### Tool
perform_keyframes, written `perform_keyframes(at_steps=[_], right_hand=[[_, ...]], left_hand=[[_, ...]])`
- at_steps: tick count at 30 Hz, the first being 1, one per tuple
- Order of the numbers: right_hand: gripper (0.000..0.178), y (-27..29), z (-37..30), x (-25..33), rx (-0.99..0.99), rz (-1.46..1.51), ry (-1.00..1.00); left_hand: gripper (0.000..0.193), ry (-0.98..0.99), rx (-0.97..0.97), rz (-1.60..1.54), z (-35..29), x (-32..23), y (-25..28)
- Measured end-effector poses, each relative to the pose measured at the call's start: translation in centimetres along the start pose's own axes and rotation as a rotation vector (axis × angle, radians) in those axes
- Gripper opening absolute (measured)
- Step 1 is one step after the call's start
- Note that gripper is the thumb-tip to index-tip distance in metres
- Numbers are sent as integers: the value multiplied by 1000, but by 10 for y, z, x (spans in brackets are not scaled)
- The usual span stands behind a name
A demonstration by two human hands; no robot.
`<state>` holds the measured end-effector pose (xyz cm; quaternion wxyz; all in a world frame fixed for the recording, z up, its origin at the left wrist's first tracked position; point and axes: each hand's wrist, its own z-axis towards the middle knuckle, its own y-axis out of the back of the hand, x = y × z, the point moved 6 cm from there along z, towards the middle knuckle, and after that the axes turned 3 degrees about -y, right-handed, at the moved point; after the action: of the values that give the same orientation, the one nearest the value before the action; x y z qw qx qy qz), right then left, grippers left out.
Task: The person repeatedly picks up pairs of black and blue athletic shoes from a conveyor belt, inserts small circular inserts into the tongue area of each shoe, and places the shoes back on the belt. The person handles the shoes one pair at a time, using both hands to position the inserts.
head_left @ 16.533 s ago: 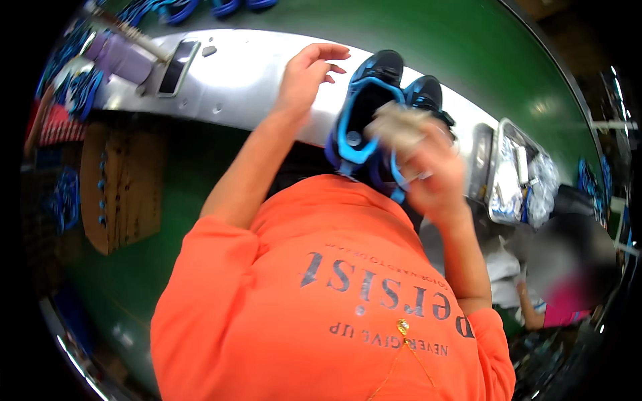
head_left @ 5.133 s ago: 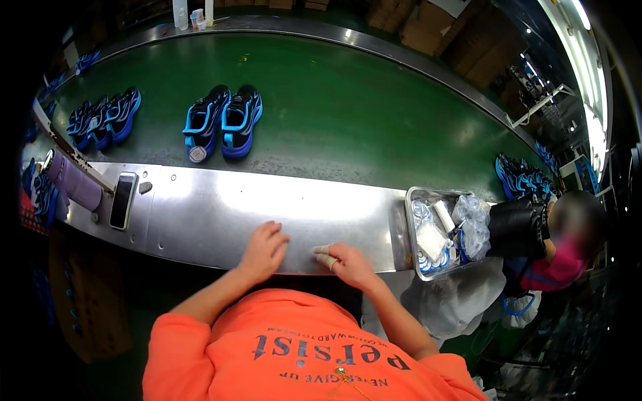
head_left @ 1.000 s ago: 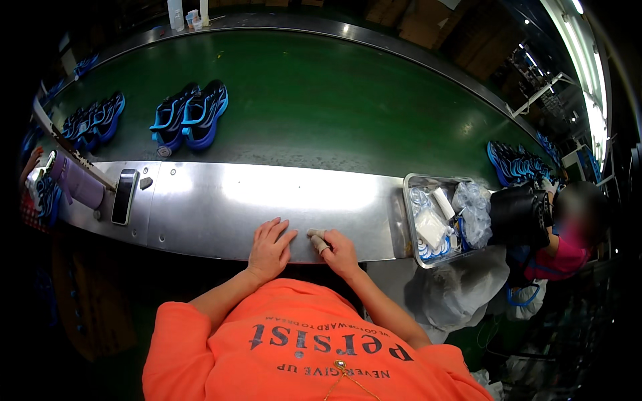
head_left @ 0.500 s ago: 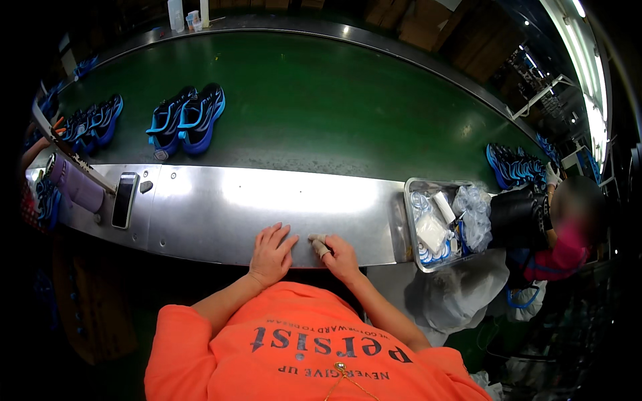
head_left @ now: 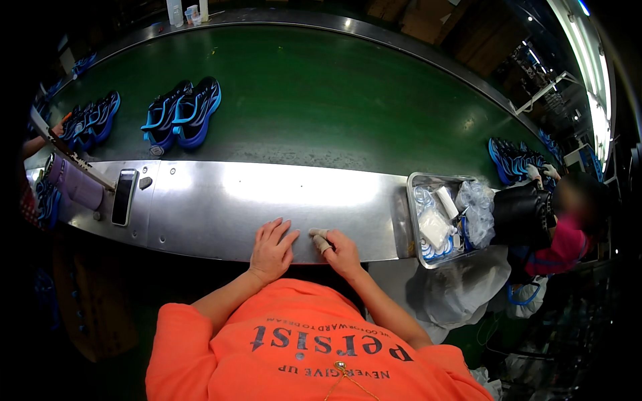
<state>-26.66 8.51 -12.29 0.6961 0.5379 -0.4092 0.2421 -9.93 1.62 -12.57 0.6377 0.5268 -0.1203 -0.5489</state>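
My left hand [head_left: 271, 251] rests flat on the steel ledge [head_left: 281, 220] near its front edge, fingers stretched out and holding nothing. Just to its right, my right hand [head_left: 338, 254] lies on the same ledge with its fingers curled in. Pale finger covers wrap two of its fingertips, and I see no object in it. The hands are apart. Beyond the ledge, a pair of black and blue sports shoes [head_left: 182, 115] stands on the green conveyor belt [head_left: 321, 93], to the left of my hands and out of reach of both.
Right of my hands sits a metal tray [head_left: 416, 220] with plastic bags and round stickers. A phone [head_left: 124, 197] and a purple tumbler [head_left: 80, 187] stand left. More shoes [head_left: 100, 120] are far left; at far right a co-worker's gloved hands [head_left: 542, 171] touch other shoes [head_left: 511, 160].
The pair of shoes on the belt has shifted slightly left. At the far right, the co-worker's gloved hands have come onto the shoes there. My own hands stay nearly still.
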Motion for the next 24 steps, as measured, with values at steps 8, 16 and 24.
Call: perform_keyframes(at_steps=[8, 16, 24], right_hand=[[20, -1, 1, -5, -15, -84, 50], [21, 2, 1, -4, -20, -95, 38], [21, 1, 0, -6, -46, -89, 71]], left_hand=[[39, -14, 5, 23, 0, 0, -2], [39, -7, -7, 9, 1, 1, -3], [38, -7, -13, 4, 1, 2, -4]])
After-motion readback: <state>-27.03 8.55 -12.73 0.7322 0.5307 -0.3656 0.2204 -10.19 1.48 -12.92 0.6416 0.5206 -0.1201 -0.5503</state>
